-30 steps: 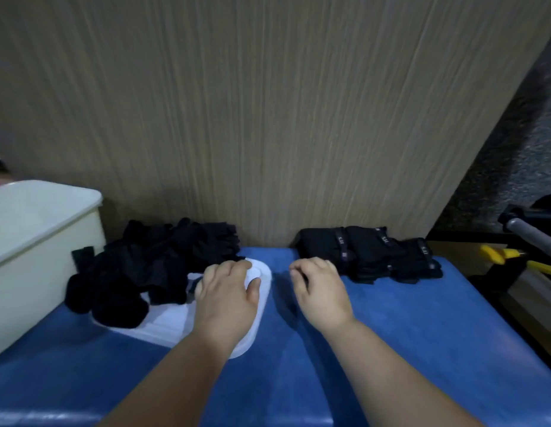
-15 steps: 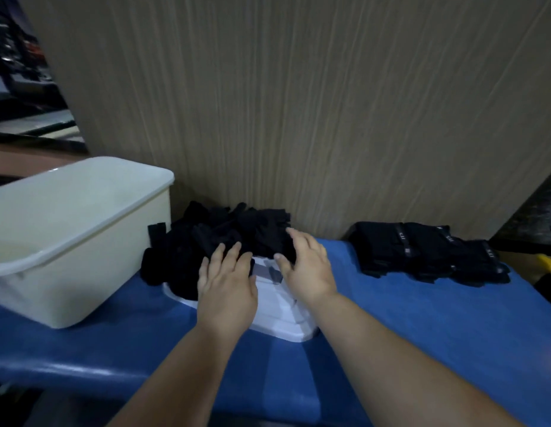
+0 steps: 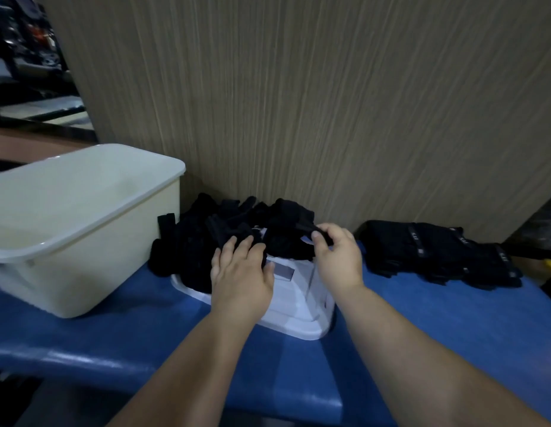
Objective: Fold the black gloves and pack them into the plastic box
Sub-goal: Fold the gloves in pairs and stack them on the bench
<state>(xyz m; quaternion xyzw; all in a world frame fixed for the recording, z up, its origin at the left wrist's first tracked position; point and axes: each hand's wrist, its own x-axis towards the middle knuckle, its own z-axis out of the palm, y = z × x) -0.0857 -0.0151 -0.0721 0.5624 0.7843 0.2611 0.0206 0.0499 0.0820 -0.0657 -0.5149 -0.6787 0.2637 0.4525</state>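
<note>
Loose black gloves (image 3: pixel 203 241) heaped on a white tray (image 3: pixel 298 315), mid-counter (image 3: pixel 422 328). The right hand (image 3: pixel 337 257) pinches one glove (image 3: pixel 294 224), which stretches leftward; its pointing direction is indiscernible. The left hand (image 3: pixel 241 272) presses the heap with straight fingers. The plastic box (image 3: pixel 83 223) stands at left.

Box (image 3: pixel 83 229) left; glove heap (image 3: pixel 237 229) on tray (image 3: pixel 298 318) centre; folded gloves (image 3: pixel 437 254) right.

Wood panel (image 3: pixel 298 103) walls off the back; plastic box (image 3: pixel 83 272) opens upward, left of the glove heap (image 3: pixel 200 241).
</note>
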